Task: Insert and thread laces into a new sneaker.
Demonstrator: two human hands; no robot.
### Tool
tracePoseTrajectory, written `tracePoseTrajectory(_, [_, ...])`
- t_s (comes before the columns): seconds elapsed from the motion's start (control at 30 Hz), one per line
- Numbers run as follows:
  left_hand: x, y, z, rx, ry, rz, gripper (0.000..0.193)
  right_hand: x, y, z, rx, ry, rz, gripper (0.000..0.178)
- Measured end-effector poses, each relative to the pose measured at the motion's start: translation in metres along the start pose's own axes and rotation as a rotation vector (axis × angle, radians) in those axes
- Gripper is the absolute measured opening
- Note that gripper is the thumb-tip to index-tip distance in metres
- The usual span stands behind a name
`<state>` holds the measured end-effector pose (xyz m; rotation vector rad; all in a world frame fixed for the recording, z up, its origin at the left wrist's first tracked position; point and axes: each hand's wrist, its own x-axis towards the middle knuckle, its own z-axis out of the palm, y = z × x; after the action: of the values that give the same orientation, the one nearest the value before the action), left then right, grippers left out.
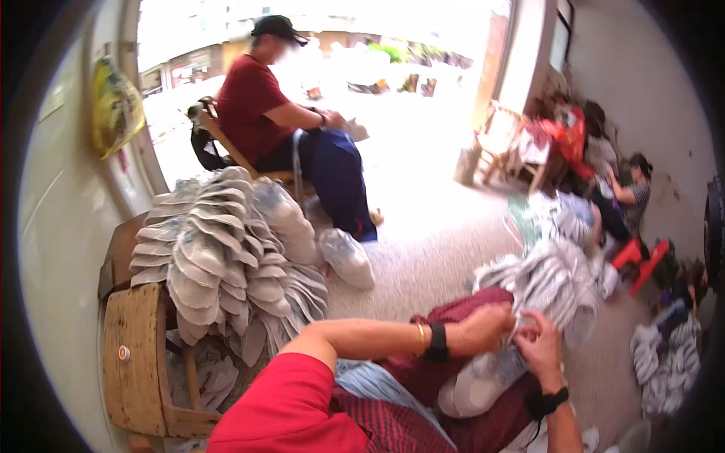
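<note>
A pale grey-white shoe (477, 383) lies across my lap, its rounded toe pointing toward me. Above the shoe's far end, my left hand (483, 326) is closed with the fingers bent inward. My right hand (539, 346) is beside it, thumb and fingers pinched together. Something small and whitish shows between the two hands, too small and blurred to name. Dark red cloth (461, 306) and a light blue cloth (385, 389) cover my legs beneath the shoe. Both wrists wear black bands.
Stacked pale shoes (208, 257) rise at left beside a wooden chair (136, 355). One shoe (347, 258) lies on the floor near a seated co-worker (253, 106). More shoes (555, 279) are heaped at right. Another person (636, 189) sits farther off near a red stool (642, 266).
</note>
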<state>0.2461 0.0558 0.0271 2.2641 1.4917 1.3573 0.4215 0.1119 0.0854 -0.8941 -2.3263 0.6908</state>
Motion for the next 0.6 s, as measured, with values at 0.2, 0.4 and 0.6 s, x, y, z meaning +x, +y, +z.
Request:
tracePoseTrajectory(0.2, [-0.002,-0.01,-0.02,-0.353,-0.066,-0.268,0.014,0.0,0.0,0.008,0.064,-0.007,-0.026,0.043])
tracePoseTrajectory(0.4, [0.008,-0.003,-0.023,-0.369,-0.075,-0.313,0.017,-0.002,-0.001,0.003,0.055,0.002,-0.024,0.041])
tracePoseTrajectory(0.6, [0.007,-0.013,-0.023,-0.25,-0.08,-0.268,0.02,0.002,0.005,0.009,-0.131,-0.045,-0.149,0.037])
